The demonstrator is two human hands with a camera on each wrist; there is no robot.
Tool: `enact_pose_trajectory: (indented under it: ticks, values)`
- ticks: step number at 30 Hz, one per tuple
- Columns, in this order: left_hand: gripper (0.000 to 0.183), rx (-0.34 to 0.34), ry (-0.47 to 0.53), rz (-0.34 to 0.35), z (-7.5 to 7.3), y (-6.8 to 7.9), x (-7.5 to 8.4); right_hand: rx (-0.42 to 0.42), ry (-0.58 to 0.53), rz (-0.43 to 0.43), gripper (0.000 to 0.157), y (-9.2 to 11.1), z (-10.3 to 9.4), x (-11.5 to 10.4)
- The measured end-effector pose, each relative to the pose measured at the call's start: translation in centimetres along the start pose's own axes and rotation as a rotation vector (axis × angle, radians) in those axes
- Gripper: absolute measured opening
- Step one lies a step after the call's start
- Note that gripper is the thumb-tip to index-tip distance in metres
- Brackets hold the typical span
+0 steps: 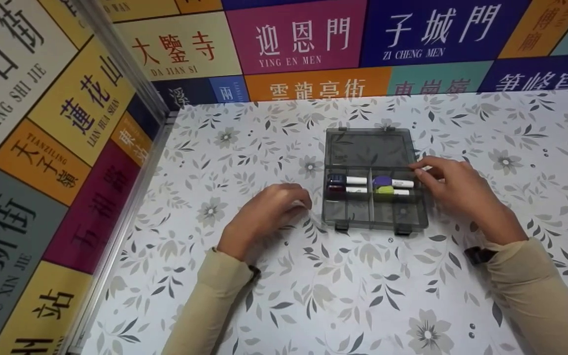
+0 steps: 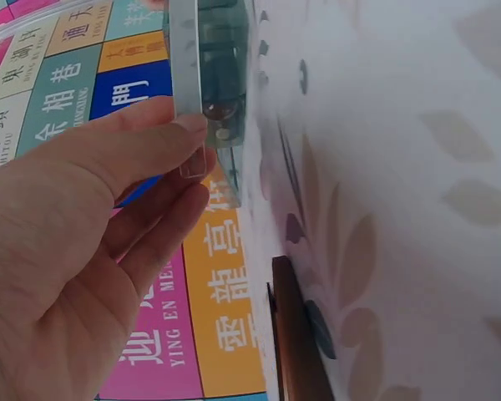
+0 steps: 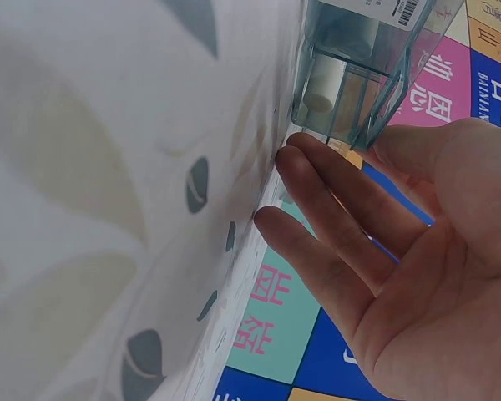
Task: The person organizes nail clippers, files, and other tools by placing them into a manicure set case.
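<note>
A grey see-through plastic compartment box [image 1: 350,212] lies on the table in front of me. Inside it, small bottles with white caps, like nail polish, lie in pairs: dark blue [image 1: 337,179] and dark red [image 1: 337,189] at left, purple [image 1: 381,181] and yellow-green [image 1: 385,189] at right. My right hand [image 1: 461,190] pinches the box's right edge between thumb and forefinger; its other fingers [image 3: 317,196] stretch out below the box in the right wrist view. Just left of the box rests my left hand [image 1: 271,207], fingers loosely curled. In its wrist view the thumb [image 2: 163,146] overlaps the box's edge.
A floral cloth [image 1: 358,296] covers the table. Colourful sign panels stand along the back [image 1: 299,39] and the left side [image 1: 62,108], with a metal frame [image 1: 116,236] at the left table edge. Each wrist wears a black strap.
</note>
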State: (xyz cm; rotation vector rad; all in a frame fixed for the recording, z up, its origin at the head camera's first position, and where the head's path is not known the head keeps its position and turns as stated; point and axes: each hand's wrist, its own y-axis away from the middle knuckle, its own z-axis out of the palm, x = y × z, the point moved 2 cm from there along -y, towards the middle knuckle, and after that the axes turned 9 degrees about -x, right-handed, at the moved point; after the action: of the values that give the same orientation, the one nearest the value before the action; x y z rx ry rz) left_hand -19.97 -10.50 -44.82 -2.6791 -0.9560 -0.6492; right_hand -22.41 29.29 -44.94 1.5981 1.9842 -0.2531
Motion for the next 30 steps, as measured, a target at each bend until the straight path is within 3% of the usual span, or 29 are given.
enact_pose_trajectory:
  ticks: [14,22,30]
  values:
    - [0.010,0.006,0.008,0.041,-0.8,0.0,1.1,-0.001,0.002,0.014,0.043,0.0,0.1,0.1]
    - [0.025,0.045,-0.062,-0.007,-0.4,-0.2,1.5,0.004,-0.009,0.007,0.041,0.1,0.0,0.1]
    - [0.018,0.096,-0.099,0.004,0.3,-0.6,1.9,-0.003,-0.006,0.011,0.042,0.0,0.0,0.1]
